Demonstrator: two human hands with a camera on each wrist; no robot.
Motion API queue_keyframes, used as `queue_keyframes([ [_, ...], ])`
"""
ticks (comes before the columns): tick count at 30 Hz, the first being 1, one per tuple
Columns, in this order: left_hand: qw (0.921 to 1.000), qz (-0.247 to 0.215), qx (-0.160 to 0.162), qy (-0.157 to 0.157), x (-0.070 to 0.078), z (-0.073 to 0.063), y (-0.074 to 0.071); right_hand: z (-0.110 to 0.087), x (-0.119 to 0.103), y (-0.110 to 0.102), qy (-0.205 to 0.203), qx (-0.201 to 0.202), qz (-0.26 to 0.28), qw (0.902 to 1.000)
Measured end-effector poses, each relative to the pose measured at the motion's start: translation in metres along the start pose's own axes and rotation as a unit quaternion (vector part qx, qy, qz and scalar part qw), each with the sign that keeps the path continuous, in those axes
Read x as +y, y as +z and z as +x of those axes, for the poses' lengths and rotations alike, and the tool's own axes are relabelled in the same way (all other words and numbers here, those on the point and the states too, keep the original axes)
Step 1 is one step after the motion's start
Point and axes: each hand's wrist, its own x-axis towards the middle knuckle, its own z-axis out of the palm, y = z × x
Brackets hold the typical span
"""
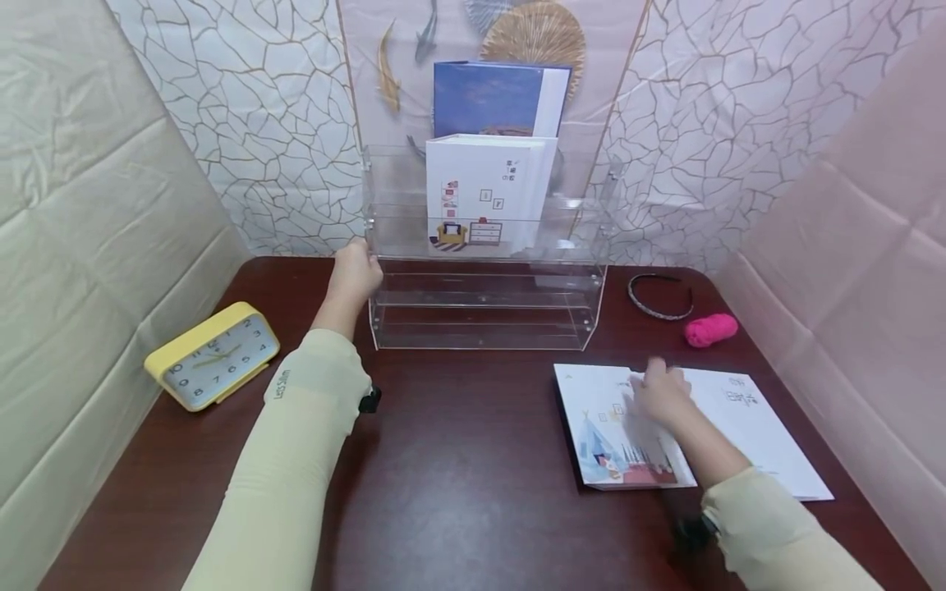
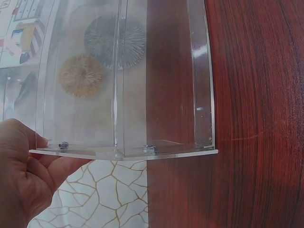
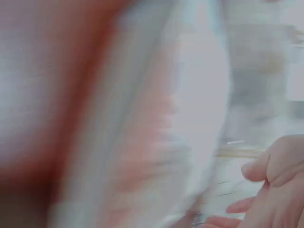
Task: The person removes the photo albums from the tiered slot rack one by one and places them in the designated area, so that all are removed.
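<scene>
- Head view: one clear rack (image 1: 547, 261) stood at the back of one dark red-brown table (image 1: 458, 460), with two books standing in its upper part — a white book (image 1: 484, 189) in front and a blue book (image 1: 480, 98) behind it.
- On the right side of the table lay one tent-cover book (image 1: 621, 435), picture up, with one lettered white panel (image 1: 746, 419) alongside; whether that was part of the same book or a second one, I could not tell.
- Beyond these, to the right of the rack, lay one headband (image 1: 658, 316) and one bright pink bundle (image 1: 711, 330).
- One yellow alarm clock (image 1: 214, 357) sat on the left.
- Two hands were in view, well apart from each other.
- Left hand (image 1: 356, 269): clamped on the rack's left side panel, thumb on one face and fingers on the other.
- Right hand (image 1: 663, 394): over the tent-cover book, near the lettered panel. Right wrist view showed its thumb spread from fairly straight fingers — blur hid whether they touched the cover.
</scene>
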Motion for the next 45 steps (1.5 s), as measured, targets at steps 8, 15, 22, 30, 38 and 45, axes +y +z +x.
queue_keyframes([
  [8, 0.9998, -0.011, -0.006, -0.012, -0.005, 0.001, -0.002, 0.046, -0.093, -0.091, -0.168, 0.12, 0.219, 0.9535],
  [15, 0.9997, -0.007, -0.009, -0.023, -0.008, -0.003, 0.005, 0.097, -0.159, -0.097, -0.195, 0.15, 0.261, 0.9334],
  [22, 0.9997, -0.017, -0.005, -0.015, -0.007, -0.007, 0.011, 0.12, -0.19, -0.073, -0.181, 0.196, 0.268, 0.9257],
  [30, 0.9998, -0.014, -0.002, -0.013, -0.002, -0.006, 0.006, 0.126, -0.198, -0.062, -0.175, 0.223, 0.263, 0.9223],
  [38, 0.9999, -0.009, 0.003, -0.009, 0.001, -0.003, 0.002, 0.131, -0.204, -0.064, -0.172, 0.203, 0.266, 0.9266],
  [45, 1.0, -0.001, 0.005, -0.008, 0.002, -0.001, 0.0, 0.131, -0.211, -0.068, -0.174, 0.184, 0.271, 0.9287],
])
